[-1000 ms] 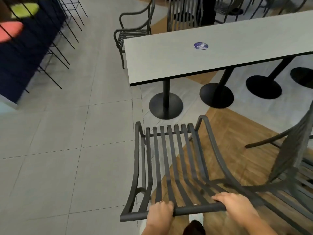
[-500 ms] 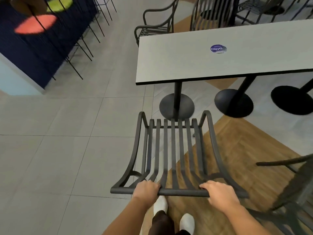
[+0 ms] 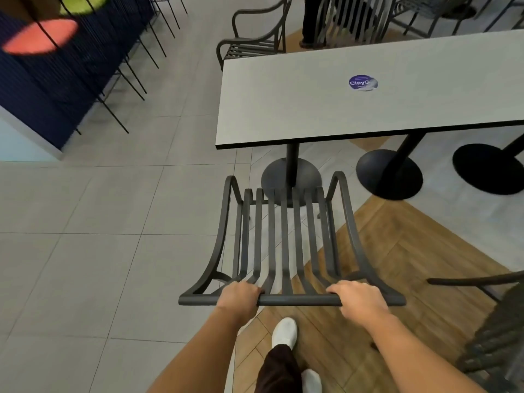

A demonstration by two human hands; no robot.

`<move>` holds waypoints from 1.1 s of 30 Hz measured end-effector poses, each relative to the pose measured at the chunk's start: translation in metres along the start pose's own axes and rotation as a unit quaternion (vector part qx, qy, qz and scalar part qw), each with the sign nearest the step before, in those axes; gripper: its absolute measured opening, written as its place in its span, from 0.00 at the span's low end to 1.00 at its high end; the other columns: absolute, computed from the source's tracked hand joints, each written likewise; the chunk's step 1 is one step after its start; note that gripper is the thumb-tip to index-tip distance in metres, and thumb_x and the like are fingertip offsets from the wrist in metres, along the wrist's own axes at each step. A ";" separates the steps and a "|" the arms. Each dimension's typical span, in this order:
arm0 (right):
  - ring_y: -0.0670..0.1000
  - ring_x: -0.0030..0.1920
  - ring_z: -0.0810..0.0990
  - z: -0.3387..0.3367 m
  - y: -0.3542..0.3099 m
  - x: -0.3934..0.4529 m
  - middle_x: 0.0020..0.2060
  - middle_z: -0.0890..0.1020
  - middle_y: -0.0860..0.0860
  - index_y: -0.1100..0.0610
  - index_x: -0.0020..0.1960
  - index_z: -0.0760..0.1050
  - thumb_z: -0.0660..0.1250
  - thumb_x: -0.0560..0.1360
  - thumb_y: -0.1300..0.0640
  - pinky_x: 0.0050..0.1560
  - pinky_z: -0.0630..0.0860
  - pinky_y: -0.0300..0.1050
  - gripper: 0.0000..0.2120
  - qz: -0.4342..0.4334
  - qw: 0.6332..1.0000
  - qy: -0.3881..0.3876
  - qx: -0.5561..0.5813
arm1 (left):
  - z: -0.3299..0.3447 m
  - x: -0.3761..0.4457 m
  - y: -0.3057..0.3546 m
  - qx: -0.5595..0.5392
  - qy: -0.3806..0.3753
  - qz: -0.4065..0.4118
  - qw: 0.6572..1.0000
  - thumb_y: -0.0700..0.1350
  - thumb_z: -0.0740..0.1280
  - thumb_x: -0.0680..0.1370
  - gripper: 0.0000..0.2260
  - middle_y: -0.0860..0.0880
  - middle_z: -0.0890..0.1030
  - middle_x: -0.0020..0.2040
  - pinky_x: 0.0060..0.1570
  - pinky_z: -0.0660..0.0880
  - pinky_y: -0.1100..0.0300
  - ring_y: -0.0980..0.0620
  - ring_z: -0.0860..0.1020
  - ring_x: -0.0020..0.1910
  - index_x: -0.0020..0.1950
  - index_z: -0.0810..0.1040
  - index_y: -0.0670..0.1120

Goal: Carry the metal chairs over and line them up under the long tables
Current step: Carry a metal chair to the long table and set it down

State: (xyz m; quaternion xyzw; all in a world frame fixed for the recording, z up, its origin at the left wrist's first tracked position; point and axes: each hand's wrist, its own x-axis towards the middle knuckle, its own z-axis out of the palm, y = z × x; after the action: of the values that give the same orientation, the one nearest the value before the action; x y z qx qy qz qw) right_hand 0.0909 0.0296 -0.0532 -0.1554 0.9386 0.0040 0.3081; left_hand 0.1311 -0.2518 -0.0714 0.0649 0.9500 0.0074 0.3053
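Slatted metal chair (image 3: 286, 236): left hand (image 3: 239, 299) and right hand (image 3: 358, 300) gripped top rail; best kept square to long table (image 3: 368, 92) edge

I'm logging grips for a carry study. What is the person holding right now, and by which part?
Both the left hand and right hand grip the metal chair by the top rail of its backrest.

Both hands, left hand (image 3: 239, 298) and right hand (image 3: 357, 300), grip the metal chair (image 3: 284, 245) facing the long table (image 3: 312, 103).
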 end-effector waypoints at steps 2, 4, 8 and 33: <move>0.51 0.62 0.79 -0.008 0.005 0.012 0.64 0.78 0.42 0.38 0.71 0.71 0.64 0.81 0.56 0.62 0.76 0.51 0.22 0.000 1.000 0.005 -0.002 | -0.006 0.012 -0.001 -0.009 0.006 -0.001 1.000 0.42 0.60 0.84 0.16 0.50 0.79 0.48 0.47 0.79 0.54 0.49 0.78 0.46 0.68 0.77 0.56; 0.52 0.62 0.79 -0.016 0.010 0.024 0.63 0.79 0.42 0.37 0.71 0.72 0.64 0.81 0.57 0.61 0.76 0.52 0.22 0.002 1.000 0.009 -0.005 | -0.013 0.023 -0.003 -0.013 0.010 -0.001 1.000 0.43 0.60 0.84 0.15 0.51 0.76 0.46 0.45 0.77 0.56 0.50 0.76 0.44 0.68 0.77 0.56; 0.52 0.60 0.80 -0.033 0.018 0.049 0.62 0.80 0.43 0.37 0.70 0.72 0.64 0.81 0.58 0.60 0.77 0.52 0.22 0.007 1.000 0.017 -0.008 | -0.029 0.049 -0.008 -0.016 0.007 -0.007 1.000 0.44 0.61 0.84 0.13 0.50 0.80 0.49 0.50 0.80 0.54 0.49 0.79 0.47 0.67 0.77 0.56; 0.52 0.62 0.75 -0.077 0.041 0.089 0.59 0.80 0.46 0.46 0.67 0.77 0.71 0.77 0.42 0.67 0.68 0.50 0.20 0.014 0.989 0.046 0.138 | -0.098 0.122 -0.013 -0.086 -0.137 0.020 0.987 0.61 0.71 0.78 0.22 0.48 0.81 0.54 0.56 0.77 0.57 0.50 0.80 0.53 0.68 0.77 0.51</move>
State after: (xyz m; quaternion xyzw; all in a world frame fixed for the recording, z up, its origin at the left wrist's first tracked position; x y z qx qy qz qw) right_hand -0.0333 0.0344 -0.0466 -0.0985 0.9454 -0.1285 0.2828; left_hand -0.0257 -0.2469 -0.0627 0.0575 0.8935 0.0858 0.4370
